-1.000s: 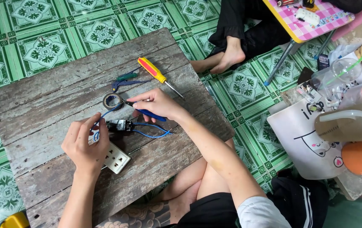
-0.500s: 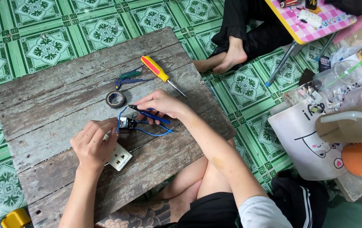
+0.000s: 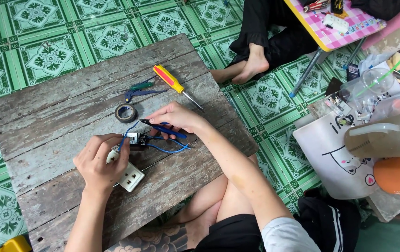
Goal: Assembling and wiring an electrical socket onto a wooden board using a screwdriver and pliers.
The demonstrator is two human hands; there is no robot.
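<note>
The right hand (image 3: 176,119) grasps one blue-handled pliers (image 3: 162,129); the left hand (image 3: 99,161) pinches one small black part (image 3: 137,138). One screwdriver (image 3: 174,85) lies far.

My left hand (image 3: 98,161) slid right to the small black part (image 3: 137,138), and my right hand (image 3: 176,119) brought the blue pliers (image 3: 162,129) down beside it.

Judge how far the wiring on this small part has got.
Done: blue wires already run from the small black part. In hand: left hand steadies it; right hand works blue-handled pliers at it. Left: white socket lies unconnected; tape roll, screwdriver idle.
</note>
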